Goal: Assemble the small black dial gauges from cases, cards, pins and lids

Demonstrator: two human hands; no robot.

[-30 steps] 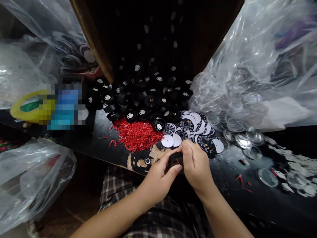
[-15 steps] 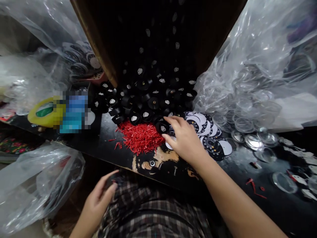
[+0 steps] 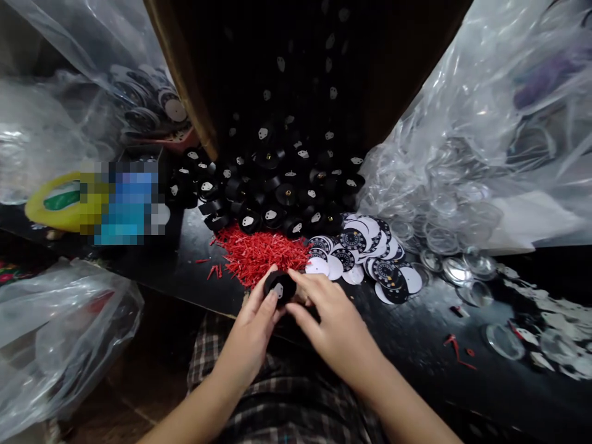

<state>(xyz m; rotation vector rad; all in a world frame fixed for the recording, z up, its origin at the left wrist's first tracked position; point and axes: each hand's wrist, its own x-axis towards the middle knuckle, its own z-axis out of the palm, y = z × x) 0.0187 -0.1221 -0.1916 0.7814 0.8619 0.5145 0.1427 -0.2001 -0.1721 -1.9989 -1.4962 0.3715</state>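
Note:
A black round case (image 3: 284, 282) with a small white plate on its face is held over the front edge of the table. My left hand (image 3: 254, 317) grips it from the left, the thumb lying on its face. My right hand (image 3: 324, 302) has its fingertips at the case's right edge, with the thumb just below. Directly beyond the hands lies a heap of small red pointers (image 3: 261, 253). Black dial discs (image 3: 354, 239) with white backs are spread to the right of that heap.
Many similar black cases (image 3: 272, 185) are piled at the back before a dark box. Clear round covers (image 3: 444, 240) and plastic bags (image 3: 416, 135) crowd the right. A yellow tape roll (image 3: 39, 206) stands left. Loose red pieces (image 3: 456, 351) lie on the right tabletop.
My right hand has brought a black case from the pile toward me. My left hand has risen from near my lap and now grips it too. The view has shifted slightly.

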